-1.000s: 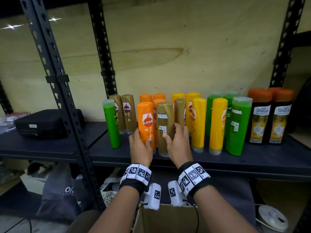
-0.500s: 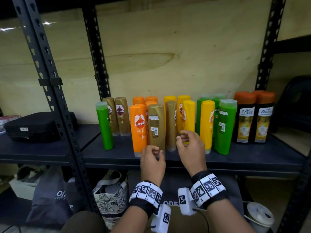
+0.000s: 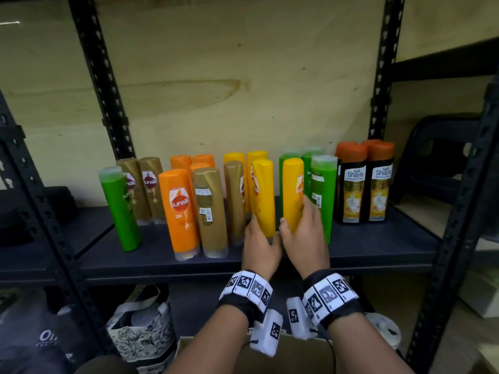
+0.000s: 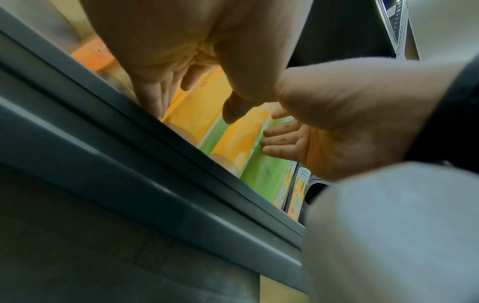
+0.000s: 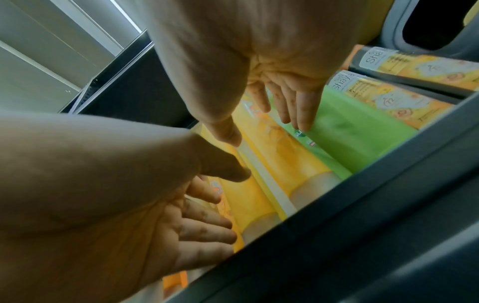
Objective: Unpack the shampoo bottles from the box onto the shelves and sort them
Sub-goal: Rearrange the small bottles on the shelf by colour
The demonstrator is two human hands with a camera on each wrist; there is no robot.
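While the dark shelf board carries a crowd of shampoo bottles, black perforated uprights frame it against a pale plywood back wall. Below the board sit a floral bag and the rim of a cardboard box; a dark stool stands off to the right.

Every bottle stands upright, long axis vertical, cap end down on the board. From left come a lone green bottle, gold ones, an orange Sunsilk bottle at the front, then yellow, green, and two black Safi Shayla bottles with orange tops.

At the front edge, near the middle, two yellow bottles stand just apart. The left hand cups the left yellow bottle low on its body, fingers extended along its far side and thumb on the near side. The right hand does the same on the right yellow bottle, its fingers straight and slipped between that bottle and the green bottle beside it. Both wrists wear marker bands.
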